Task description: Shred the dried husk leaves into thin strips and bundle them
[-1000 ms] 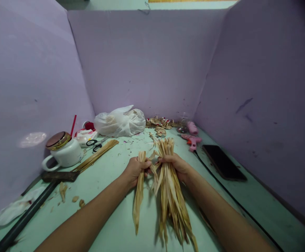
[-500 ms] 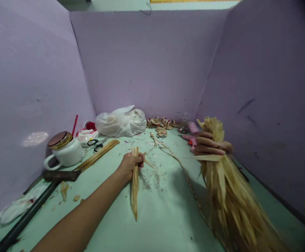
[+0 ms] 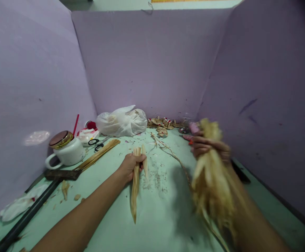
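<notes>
My left hand (image 3: 131,166) is closed around a few dried corn husk strips (image 3: 135,192) over the middle of the table. A shorter pale strip (image 3: 145,162) pokes out beside its thumb. On the right, my right hand (image 3: 212,146) grips a thick bundle of dried corn husks (image 3: 214,182) near its upper end, raised above the table. The bundle's lower ends hang down and are blurred by motion. A long braided husk cord (image 3: 177,159) runs from the table's back toward the right front, partly hidden by the bundle.
At left stand a lidded white mug (image 3: 70,153), a hammer (image 3: 63,174), scissors (image 3: 97,143) and a husk bundle (image 3: 100,155). A white plastic bag (image 3: 122,121) and small woven pieces (image 3: 163,122) lie at the back. Purple panels (image 3: 147,63) enclose three sides.
The husk bundle in my right hand has swung left and turned more upright, uncovering my right forearm. The small strip by my left thumb now stands upright instead of slanting down.
</notes>
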Demonstrator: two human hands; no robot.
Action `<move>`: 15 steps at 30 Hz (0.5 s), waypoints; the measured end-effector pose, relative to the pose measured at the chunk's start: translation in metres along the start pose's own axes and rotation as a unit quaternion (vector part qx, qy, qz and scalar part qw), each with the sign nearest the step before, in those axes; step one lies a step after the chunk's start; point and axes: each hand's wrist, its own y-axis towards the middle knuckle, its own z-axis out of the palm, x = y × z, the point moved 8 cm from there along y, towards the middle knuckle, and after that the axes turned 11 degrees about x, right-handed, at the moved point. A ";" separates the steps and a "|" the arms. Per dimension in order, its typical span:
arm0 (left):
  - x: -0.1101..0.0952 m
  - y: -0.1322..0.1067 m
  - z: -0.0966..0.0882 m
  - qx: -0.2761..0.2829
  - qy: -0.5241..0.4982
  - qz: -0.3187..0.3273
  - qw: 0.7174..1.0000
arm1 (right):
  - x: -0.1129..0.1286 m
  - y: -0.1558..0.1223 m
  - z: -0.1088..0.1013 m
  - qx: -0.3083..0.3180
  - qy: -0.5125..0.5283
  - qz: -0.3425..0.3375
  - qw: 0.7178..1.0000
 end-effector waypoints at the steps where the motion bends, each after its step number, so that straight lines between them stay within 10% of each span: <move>1: 0.001 -0.002 0.005 0.011 0.001 0.002 1.000 | -0.012 0.006 0.013 -0.006 0.002 0.007 1.000; 7: 0.007 -0.018 0.040 0.116 0.014 0.015 0.993 | -0.061 0.035 0.061 -0.034 0.014 0.026 0.999; 15: 0.015 -0.019 0.050 0.117 0.079 0.023 0.990 | -0.093 0.031 0.075 -0.045 0.085 0.167 0.981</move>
